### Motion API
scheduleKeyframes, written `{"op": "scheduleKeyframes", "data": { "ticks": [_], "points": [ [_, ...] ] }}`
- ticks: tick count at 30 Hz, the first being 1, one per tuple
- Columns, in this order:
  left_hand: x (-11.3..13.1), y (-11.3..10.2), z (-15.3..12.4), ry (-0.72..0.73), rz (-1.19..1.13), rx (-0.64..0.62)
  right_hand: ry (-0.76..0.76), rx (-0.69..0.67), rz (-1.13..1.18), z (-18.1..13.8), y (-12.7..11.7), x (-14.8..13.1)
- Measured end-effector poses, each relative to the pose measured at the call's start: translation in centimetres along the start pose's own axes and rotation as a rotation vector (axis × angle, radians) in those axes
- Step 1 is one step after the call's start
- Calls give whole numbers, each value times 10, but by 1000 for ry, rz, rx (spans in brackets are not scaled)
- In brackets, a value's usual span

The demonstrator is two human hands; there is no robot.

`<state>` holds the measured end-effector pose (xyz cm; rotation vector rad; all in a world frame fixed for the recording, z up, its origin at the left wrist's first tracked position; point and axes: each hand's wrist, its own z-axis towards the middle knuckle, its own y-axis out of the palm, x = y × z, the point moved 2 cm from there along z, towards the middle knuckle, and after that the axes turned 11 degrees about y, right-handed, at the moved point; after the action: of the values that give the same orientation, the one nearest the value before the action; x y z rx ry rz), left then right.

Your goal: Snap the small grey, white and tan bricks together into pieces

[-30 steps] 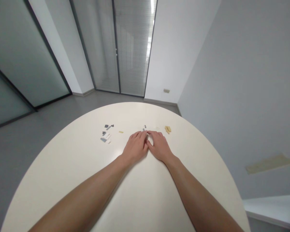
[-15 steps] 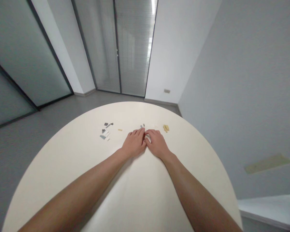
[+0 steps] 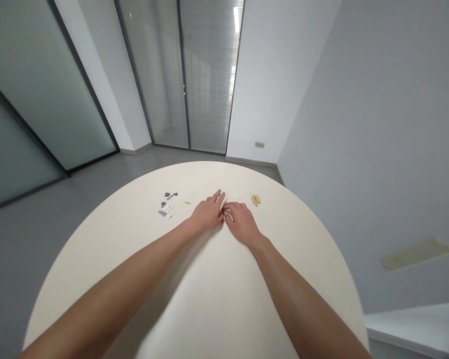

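Note:
My left hand [image 3: 207, 213] rests near the middle of the round table, index finger stretched forward and apart from the finger beside it. Its thumb side meets the fingertips of my right hand [image 3: 242, 222]. Those right fingers are bent and closed toward the thumb; whatever they may hold is too small and hidden to name. Left of my hands lies a small tan piece [image 3: 187, 203]. Beyond the right hand lie a pale, flat piece [image 3: 240, 198] and a small pile of tan pieces [image 3: 256, 200].
Several dark grey, blue-grey and white small pieces [image 3: 166, 205] lie scattered on the left part of the white table [image 3: 198, 309]. The table's curved far edge runs beyond them. Glass partitions [image 3: 205, 75] and a grey wall [image 3: 389, 129] stand around it.
My left fingers have spread and the index finger has stretched forward, over where small grey pieces showed before. My right hand has hardly moved. The view has shifted slightly.

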<state>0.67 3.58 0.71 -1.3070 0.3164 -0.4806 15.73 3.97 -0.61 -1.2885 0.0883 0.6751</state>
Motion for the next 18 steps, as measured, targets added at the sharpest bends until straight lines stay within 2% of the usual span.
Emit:
{"op": "scheduleKeyframes", "data": {
  "ticks": [2, 5, 8, 12, 18],
  "points": [
    [-6, 0, -14, -71, 52, 63, -2, 6, 14, -1, -1, 0],
    [-23, -2, -38, -273, 173, 182, 0, 9, 29, -1, -1, -1],
    [-42, -2, -58, -407, 260, 220, 8, 7, 30, -1, -1, -2],
    [-55, 0, -68, -431, 249, 213, 16, -4, 22, -2, -1, -2],
    [-52, 2, -68, -467, 173, 235, 11, 11, 25, -4, -1, -1]
  ]
}}
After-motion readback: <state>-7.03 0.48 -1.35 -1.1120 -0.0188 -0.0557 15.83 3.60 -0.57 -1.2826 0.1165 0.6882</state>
